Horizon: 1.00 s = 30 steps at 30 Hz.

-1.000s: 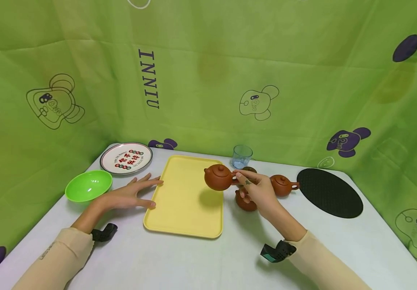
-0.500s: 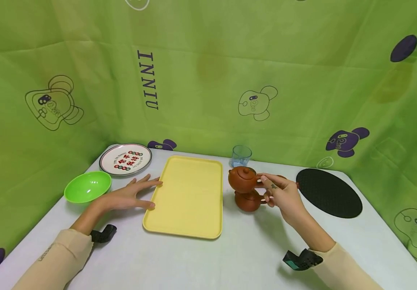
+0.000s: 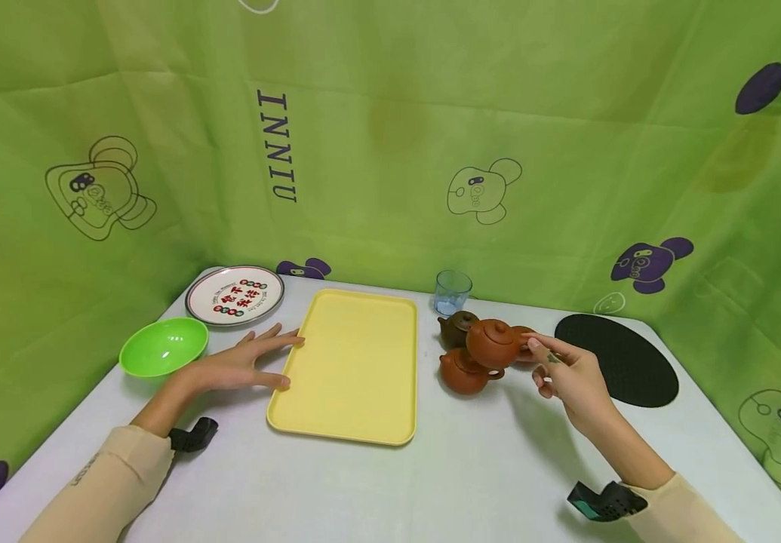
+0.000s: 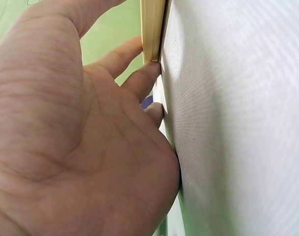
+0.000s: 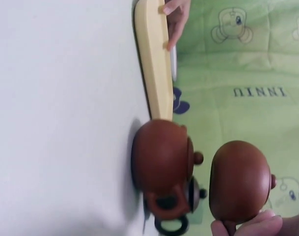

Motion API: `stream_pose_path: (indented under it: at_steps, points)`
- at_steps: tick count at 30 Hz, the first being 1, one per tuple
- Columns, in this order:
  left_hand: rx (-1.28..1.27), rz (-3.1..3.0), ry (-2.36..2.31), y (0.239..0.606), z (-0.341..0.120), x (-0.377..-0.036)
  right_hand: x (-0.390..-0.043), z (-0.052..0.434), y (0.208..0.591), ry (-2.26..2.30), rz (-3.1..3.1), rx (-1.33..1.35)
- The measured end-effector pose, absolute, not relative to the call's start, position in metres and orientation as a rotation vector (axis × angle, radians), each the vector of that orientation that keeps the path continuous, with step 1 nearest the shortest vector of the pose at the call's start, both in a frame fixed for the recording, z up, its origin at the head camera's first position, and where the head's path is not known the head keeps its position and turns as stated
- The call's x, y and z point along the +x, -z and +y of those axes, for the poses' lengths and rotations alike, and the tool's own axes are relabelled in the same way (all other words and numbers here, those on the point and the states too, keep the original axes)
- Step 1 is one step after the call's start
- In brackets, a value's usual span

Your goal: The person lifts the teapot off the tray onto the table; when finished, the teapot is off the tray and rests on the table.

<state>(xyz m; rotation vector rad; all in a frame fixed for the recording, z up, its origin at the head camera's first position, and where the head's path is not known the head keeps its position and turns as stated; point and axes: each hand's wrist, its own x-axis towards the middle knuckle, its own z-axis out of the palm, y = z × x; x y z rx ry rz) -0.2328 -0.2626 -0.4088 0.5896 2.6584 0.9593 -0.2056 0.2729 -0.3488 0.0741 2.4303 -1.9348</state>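
My right hand (image 3: 576, 381) pinches the handle of a reddish-brown clay teapot (image 3: 493, 344), held in the air. Below and left of it, another reddish-brown teapot (image 3: 461, 375) stands on the table. A dark brown teapot (image 3: 456, 329) stands behind that one, and a third reddish teapot (image 3: 524, 354) is mostly hidden by the raised pot and my fingers. In the right wrist view a gap shows between the lifted teapot (image 5: 240, 182) and the standing one (image 5: 161, 155). My left hand (image 3: 241, 366) touches the left rim of a yellow tray (image 3: 342, 369) with fingers spread.
A blue-tinted glass (image 3: 453, 292) stands behind the teapots. At the right lies a black oval mat (image 3: 624, 362). A green bowl (image 3: 164, 348) and a white plate with red lettering (image 3: 235, 296) sit at the left. Green cloth (image 3: 376, 151) hangs around the table.
My right hand has carried the clay teapot rightward, from over the tray's right edge past the front standing pot. The dark teapot shows more now. My left hand has stayed at the tray.
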Motion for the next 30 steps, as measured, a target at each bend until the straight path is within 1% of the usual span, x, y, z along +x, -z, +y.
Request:
stream_pose_path:
  at_steps: [7,14,30]
  points:
    - [0.588,2.658,-0.959,0.409,-0.263,-0.233,-0.201,0.297,0.354,2.02,2.377,0.115]
    - [0.591,2.653,-0.966,0.408,-0.262,-0.232,-0.197,0.317,0.359,2.005,2.382,0.154]
    - [0.601,2.656,-0.968,0.41,-0.264,-0.233,-0.191,0.336,0.375,1.97,2.378,0.198]
